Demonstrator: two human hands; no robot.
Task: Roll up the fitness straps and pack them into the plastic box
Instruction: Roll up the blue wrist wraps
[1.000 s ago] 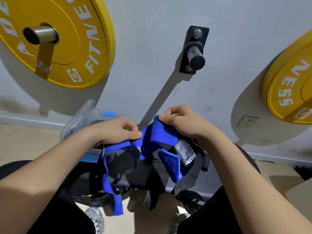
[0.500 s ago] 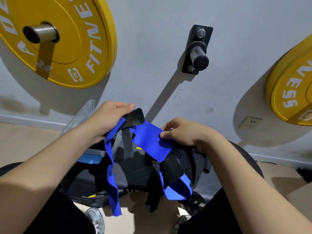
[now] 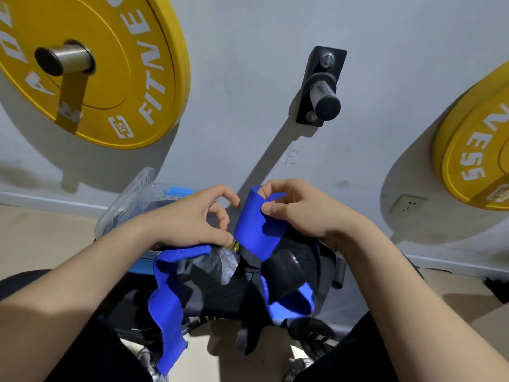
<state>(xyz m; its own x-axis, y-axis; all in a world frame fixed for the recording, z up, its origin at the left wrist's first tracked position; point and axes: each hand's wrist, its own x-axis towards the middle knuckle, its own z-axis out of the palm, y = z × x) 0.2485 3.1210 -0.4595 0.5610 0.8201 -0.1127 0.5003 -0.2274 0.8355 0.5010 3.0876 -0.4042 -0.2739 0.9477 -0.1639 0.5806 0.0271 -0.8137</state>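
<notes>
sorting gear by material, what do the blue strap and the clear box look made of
Blue strap: looks like matte woven fabric; it folds and drapes limply. Clear box: seemingly rigid glossy plastic; see-through walls catch light.

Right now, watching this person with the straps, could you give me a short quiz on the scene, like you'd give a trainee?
1. True or false: the right hand pinches the upper end of the blue strap.
2. Where is the clear plastic box? A) just beyond the left hand; B) just beyond the right hand; C) out of view.
3. Fill in: the weight plates on the wall are coloured ____.
Key: 1 true; 2 A; 3 yellow.
</notes>
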